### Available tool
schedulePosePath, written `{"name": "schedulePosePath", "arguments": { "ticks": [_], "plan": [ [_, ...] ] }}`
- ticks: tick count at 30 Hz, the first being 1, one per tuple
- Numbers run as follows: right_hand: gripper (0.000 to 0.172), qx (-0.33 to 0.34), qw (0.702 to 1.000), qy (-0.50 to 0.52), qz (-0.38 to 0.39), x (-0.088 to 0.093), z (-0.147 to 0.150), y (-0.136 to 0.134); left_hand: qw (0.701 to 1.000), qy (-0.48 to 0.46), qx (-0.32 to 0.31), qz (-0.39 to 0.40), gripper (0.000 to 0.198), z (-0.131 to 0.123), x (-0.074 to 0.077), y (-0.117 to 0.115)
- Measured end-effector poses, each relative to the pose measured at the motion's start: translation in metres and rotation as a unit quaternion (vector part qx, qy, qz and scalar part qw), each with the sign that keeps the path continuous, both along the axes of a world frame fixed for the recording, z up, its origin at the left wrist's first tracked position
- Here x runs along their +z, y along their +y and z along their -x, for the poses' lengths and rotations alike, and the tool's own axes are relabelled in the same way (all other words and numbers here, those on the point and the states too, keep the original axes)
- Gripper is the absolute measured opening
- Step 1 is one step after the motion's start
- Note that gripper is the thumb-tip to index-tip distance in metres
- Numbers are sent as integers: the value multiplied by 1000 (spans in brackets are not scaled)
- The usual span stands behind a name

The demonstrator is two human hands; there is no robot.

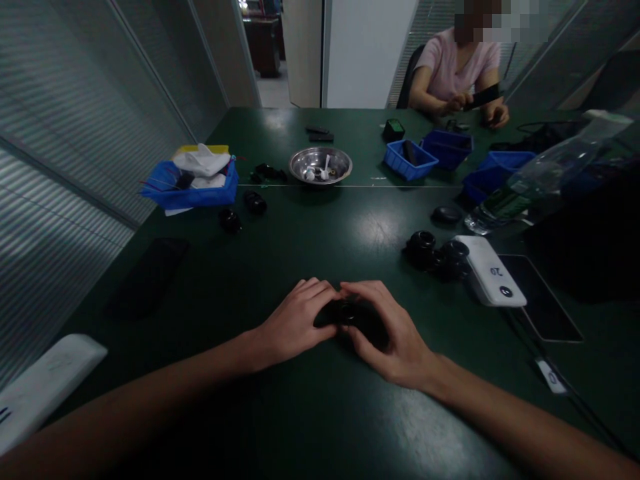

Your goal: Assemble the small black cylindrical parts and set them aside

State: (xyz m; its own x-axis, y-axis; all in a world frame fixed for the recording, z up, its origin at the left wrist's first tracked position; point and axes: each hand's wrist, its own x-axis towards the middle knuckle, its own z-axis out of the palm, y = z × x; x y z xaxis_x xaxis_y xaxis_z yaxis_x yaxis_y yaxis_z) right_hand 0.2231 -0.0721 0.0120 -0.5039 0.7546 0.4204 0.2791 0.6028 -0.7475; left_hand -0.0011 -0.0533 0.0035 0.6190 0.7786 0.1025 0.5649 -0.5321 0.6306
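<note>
Near the middle of the frame, the left hand (303,315) is closed over the left end of a small black object with a glossy round part (347,311), thumb below and fingers above. The right hand (393,337) curves around the object's right end in a wide C, its thumb and fingertips pinching in at the round part. The object sits low, close above the dark green bench (300,247); whether it touches the surface is hidden.

Right of the hands lie two joined-looking black round pieces (423,250), beside a white rectangular device marked "20" (487,267) that partly covers a dark flat slab with a pale edge (545,303). Above them rest a black oval object (447,215) and a clear plastic bottle with a green label (550,170), tilted toward the upper right.

Up from the hands, a shiny round metal bowl (300,162) holds small white pieces. Left of it, two glossy black pieces (255,202) lie near a blue plastic bin (200,196) filled with white items and wires. A white device with rounded corners (55,377) occupies the lower left.

At upper right, blue plastic bins (407,168) stand before a seated person in a pink top (443,63), who holds a flat black piece (485,97).
</note>
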Motion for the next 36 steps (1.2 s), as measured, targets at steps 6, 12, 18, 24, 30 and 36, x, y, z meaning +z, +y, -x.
{"name": "schedulePosePath", "arguments": {
  "ticks": [6,12,18,24,30,36],
  "plan": [
    [55,-13,1000,-14,9,-3,-1,0,1000,3,1,7,28,0,-2,0],
    [55,-53,998,-26,-2,-2,0,0,1000,-1,1,18,28,-1,0,-1],
    [55,-14,1000,-11,5,-1,0,-1,1000,0,1,22,28,0,3,0],
    [53,-30,999,-19,12,-3,-1,-2,1000,5,2,31,27,0,4,0],
    [57,-35,999,-20,-6,-3,0,-2,999,-7,-1,36,28,-1,4,0],
    [47,-96,995,1,-26,-8,-4,-4,1000,-9,10,17,29,-1,-1,-1]
  ]
}}
